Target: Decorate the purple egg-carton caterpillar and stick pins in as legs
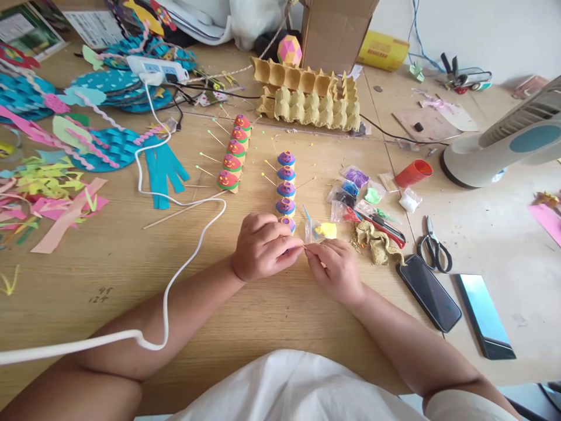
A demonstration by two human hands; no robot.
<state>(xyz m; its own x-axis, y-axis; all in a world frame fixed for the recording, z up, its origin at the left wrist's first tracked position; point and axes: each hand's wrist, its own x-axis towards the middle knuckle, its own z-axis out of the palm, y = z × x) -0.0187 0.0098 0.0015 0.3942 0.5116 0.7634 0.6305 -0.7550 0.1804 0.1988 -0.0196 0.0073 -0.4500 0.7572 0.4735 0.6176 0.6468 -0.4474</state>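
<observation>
My left hand (266,248) and my right hand (336,268) meet above the table's middle, both closed in a pinch. Between their fingertips shows a short bit of a thin wooden stick (305,247); the rest is hidden. Just beyond my left hand lies a row of purple-and-blue egg-carton cups (286,189) with small faces and yellow-tipped sticks; my fingers partly cover its nearest cup. To its left is a similar red-and-green row (234,156) with sticks on its left side. Yellow clay (326,230) in a plastic bag lies beyond my right hand.
Right of my hands lie clay bags (356,177), a utility knife (385,228), scissors (433,248), a black phone (429,293) and another dark device (485,316). A white cable (197,248) crosses my left forearm. Egg cartons (316,108) and a fan (504,137) stand farther back.
</observation>
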